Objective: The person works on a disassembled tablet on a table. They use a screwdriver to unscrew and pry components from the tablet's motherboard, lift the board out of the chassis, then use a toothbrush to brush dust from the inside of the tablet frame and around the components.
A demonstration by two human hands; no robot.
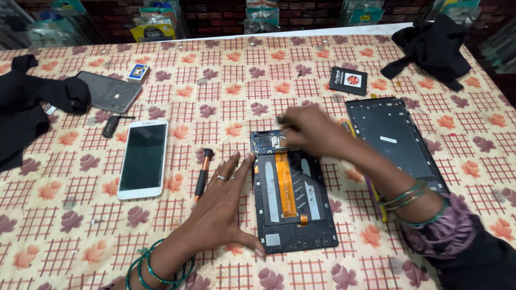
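So the opened tablet [293,201] sits face down near the middle of the flowered tablecloth [226,75], insides showing, with an orange ribbon cable [285,182] running down its length. The left hand [220,207] lies flat and spread wide on the cloth, thumb against the tablet's lower left edge, fingers along its left side, not gripping anything. The right hand [309,130] is over the tablet's top edge, blurred; fingers look bunched, can't tell if it's pinching something.

Room-wise: just left of the left hand there's a screwdriver [202,173] with a black and orange handle, close to the fingertips. Further left a white phone [143,158] lies screen up, with open cloth between it and the screwdriver. Right of the tablet, almost touching, is the tablet's removed black frame [395,142], partly under the right forearm. The cloth below the tablet, toward the near edge, is open.

Farther out: a grey phone [110,91] face down, a small black box [348,80], a small blue box [138,72], black cloth [432,45] at the far right and more black cloth [27,107] at the left edge.
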